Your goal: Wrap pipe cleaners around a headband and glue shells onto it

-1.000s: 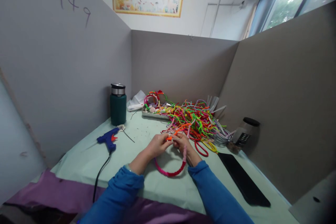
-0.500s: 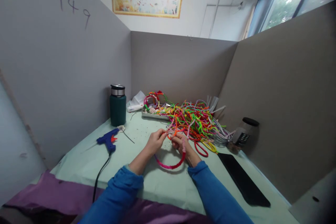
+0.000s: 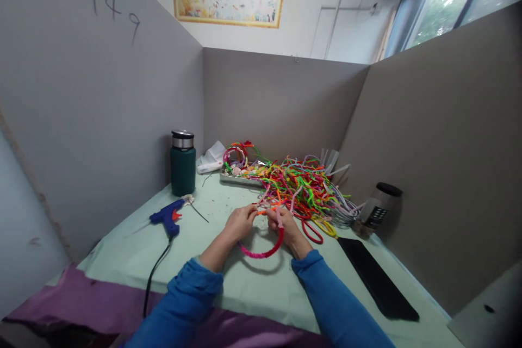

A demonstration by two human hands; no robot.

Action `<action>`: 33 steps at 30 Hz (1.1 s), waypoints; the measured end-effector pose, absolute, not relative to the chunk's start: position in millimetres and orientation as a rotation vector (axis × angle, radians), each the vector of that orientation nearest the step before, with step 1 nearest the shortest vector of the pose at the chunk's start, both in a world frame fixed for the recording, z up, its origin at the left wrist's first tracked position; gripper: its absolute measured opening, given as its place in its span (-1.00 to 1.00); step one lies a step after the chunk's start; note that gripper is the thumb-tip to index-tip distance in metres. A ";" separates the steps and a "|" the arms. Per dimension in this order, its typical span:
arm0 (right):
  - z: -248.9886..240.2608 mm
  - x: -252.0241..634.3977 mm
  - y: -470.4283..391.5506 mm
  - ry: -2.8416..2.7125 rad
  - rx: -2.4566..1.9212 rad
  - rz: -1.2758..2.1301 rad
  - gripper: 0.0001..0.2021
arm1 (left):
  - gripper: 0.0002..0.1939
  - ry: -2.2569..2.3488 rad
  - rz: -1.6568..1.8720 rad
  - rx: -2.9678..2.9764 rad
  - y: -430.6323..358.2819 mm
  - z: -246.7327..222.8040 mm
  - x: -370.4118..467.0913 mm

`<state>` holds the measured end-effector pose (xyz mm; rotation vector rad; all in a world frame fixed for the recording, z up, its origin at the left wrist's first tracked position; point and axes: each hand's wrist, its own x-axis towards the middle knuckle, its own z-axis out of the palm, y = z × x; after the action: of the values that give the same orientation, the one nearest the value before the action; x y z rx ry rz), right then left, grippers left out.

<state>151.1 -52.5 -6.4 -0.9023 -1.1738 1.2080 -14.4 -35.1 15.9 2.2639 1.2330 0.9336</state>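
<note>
Above the middle of the table, a hoop (image 3: 261,255) wrapped in fuzzy pipe cleaner hangs between my hands. Its lower curve is magenta and red, turning pale pink up the right side and purple on the left. My left hand (image 3: 240,223) is closed at the hoop's upper left, with thumb and fingertips pinched together. My right hand (image 3: 289,227) is closed too, partly behind the pink side, and pinches an orange pipe cleaner (image 3: 263,211) that spans the gap between both hands. Fingers hide how the orange strand meets the hoop.
Behind my hands lies a heap of colourful pipe cleaners (image 3: 302,179), beside a metal tray (image 3: 240,180). At left are a blue glue gun (image 3: 166,217) with its cord and a green bottle (image 3: 183,168). At right are a jar (image 3: 377,209) and a black flat object (image 3: 379,280).
The hoop has shifted slightly left and up, and its pink side has tilted. The orange pipe cleaner now runs straighter between my fingers. Both hands stay nearly in place.
</note>
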 end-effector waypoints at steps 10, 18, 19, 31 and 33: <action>-7.1 153.6 -50.0 -1.184 -1.024 0.965 -0.59 | -0.76 1.171 0.849 2.381 -39.3 16.3 -18.5; -3.1 155.2 -52.0 -1.184 -1.030 0.999 -0.67 | -0.71 1.056 0.835 2.449 -39.9 17.0 -16.8; -3.2 155.7 -51.7 -1.180 -1.018 1.009 -0.67 | -0.72 1.030 0.836 2.460 -40.0 16.8 -16.4; -4.2 156.1 -50.1 -1.076 -0.903 1.295 -0.64 | -0.87 0.797 0.940 2.367 -48.9 21.4 -13.6; -6.2 156.5 -48.7 -1.074 -0.901 1.297 -0.65 | -0.91 0.799 0.990 2.311 -49.5 21.3 -13.7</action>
<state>156.5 -48.7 -6.2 -0.9005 -1.0742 1.2973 -13.7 -49.5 21.3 2.3110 0.7994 0.9904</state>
